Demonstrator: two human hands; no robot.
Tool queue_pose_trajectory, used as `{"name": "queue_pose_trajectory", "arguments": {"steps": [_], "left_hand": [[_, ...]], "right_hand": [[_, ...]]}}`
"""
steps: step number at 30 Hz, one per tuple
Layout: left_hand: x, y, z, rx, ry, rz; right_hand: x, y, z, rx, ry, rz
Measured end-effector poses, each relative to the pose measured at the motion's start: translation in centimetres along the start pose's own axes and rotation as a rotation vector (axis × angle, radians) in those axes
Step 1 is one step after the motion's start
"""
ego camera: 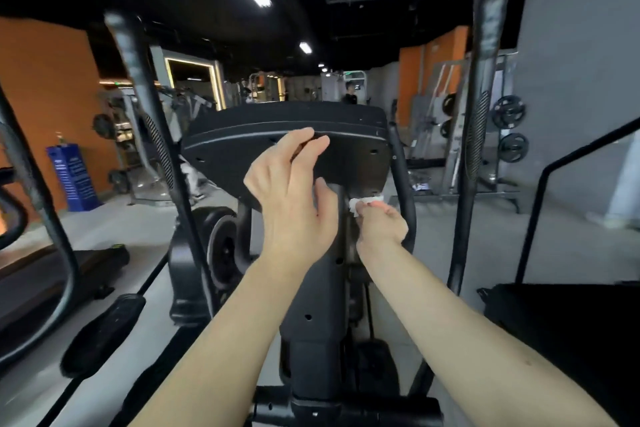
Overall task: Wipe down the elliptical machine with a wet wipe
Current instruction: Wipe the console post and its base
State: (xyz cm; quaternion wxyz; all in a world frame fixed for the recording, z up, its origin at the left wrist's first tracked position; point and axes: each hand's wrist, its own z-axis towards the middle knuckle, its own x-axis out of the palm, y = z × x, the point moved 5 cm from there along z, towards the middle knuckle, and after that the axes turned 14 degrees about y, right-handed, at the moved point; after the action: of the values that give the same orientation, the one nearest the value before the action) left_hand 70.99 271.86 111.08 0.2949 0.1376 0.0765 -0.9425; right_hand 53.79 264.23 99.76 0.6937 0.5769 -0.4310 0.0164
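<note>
Well, wipe [365,202]: small, soft, limp, probably damp; bunched mid-frame against the post [346,230] under the console [242,149].
Right hand [381,224]: fingertips pinch the wipe.
Left hand [294,194]: loose, fingers spread, holding nothing, by the console's back.
Elliptical [311,305]: looks heavy and rigid, so press freely and keep the wipe wadded.

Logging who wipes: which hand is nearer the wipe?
Right. The right hand pinches the wipe; the left hand is just left of it, fingertips up at the console.
</note>
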Motion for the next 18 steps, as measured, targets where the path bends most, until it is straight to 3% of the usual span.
{"name": "queue_pose_trajectory", "arguments": {"steps": [6,11,15,18], "left_hand": [[-1.6,2.1,0.1,-0.004,-0.014,-0.136],[-2.5,2.8,0.0,0.005,0.042,-0.205],[-3.5,3.6,0.4,0.009,0.041,-0.249],[-4.2,4.2,0.7,0.012,0.038,-0.278]], "right_hand": [[2.2,3.3,-4.5,-0.255,0.099,0.051],[1.5,2.0,-4.1,-0.110,-0.123,0.034],[2.8,2.6,-5.4,-0.134,-0.134,0.020],[4.7,4.5,-8.2,-0.265,-0.029,-0.030]]}}
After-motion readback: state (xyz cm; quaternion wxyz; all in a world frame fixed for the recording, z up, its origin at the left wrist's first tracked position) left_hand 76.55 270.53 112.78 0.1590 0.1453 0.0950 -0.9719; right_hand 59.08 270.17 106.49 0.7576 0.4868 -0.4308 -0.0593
